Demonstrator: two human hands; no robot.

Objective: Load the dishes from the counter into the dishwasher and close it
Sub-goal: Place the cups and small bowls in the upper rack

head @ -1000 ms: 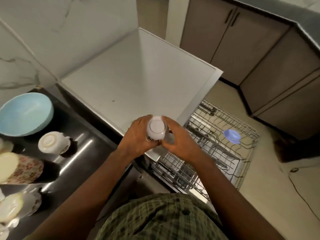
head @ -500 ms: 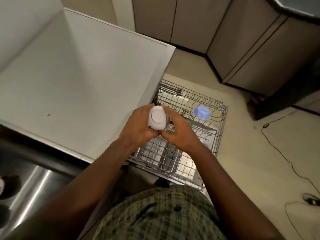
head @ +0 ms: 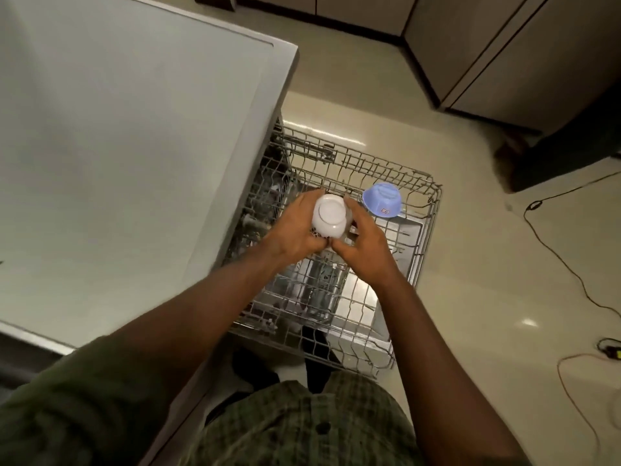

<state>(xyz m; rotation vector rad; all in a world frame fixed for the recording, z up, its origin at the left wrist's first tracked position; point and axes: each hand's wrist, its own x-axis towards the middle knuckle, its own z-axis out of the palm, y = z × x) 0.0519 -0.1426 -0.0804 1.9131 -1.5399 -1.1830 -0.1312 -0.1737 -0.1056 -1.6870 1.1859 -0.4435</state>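
A white cup (head: 330,219) is held upside down, base toward me, over the pulled-out wire rack (head: 425,230) of the dishwasher. My left hand (head: 295,230) grips its left side and my right hand (head: 366,243) grips its right side, thumbs meeting below it. A small blue bowl (head: 383,199) sits upside down in the rack just right of the cup. The cup's lower part is hidden by my fingers.
The white top panel of the dishwasher unit (head: 134,146) fills the left. Grey cabinets (head: 504,45) stand at the upper right. Cables (head: 571,270) trail across the beige floor to the right of the rack. My feet stand by the rack's near edge.
My view swung right and down; the counter with its dishes left the frame. Both hands carried the cup from above the white panel's edge to over the rack, near the blue bowl.
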